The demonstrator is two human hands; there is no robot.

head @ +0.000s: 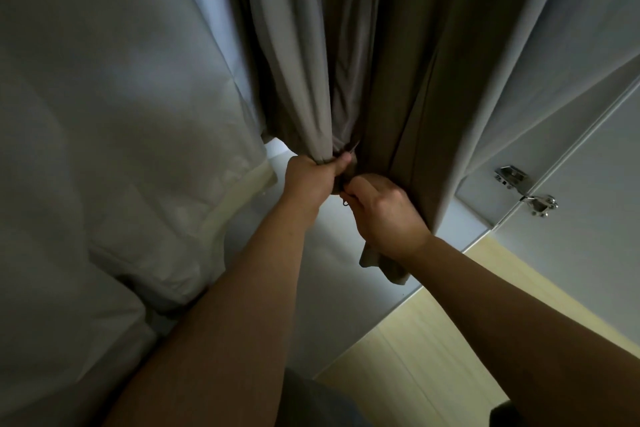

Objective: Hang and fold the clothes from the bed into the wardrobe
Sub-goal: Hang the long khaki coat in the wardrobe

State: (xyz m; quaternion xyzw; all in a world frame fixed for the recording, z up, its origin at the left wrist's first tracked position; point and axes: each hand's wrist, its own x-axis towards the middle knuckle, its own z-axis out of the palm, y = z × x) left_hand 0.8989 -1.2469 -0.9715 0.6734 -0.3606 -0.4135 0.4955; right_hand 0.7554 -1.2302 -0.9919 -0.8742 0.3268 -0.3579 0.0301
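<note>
1. At the centre of the view, the left hand is closed in a fist around the bunched lower end of a hanging grey garment, with the thumb pressed over the gathered cloth.
2. Just beside it, at 4 o'clock from this fist, the right hand has its fingers curled and pinches the lower edge of a hanging brown garment. The two hands almost touch.
3. A small metal ring hangs under the fingertips of the right hand; I cannot tell to which part it is attached.
4. A loose corner of the brown cloth sticks out under the right wrist, at 6 o'clock from that hand.
5. Both garments hang down from the top of the view, at 12 o'clock from the hands, the grey one to the left of the brown one and touching it.
6. At 2 o'clock a pale grey cloth hangs beside the brown garment.
7. At 9 o'clock a white garment hangs and fills the left side.
8. Below the hands, at 6 o'clock, lies the white bottom panel of the wardrobe.
9. At 3 o'clock the wardrobe door stands open and shows two metal hinges.
10. At 5 o'clock there is a light wooden floor.
</note>
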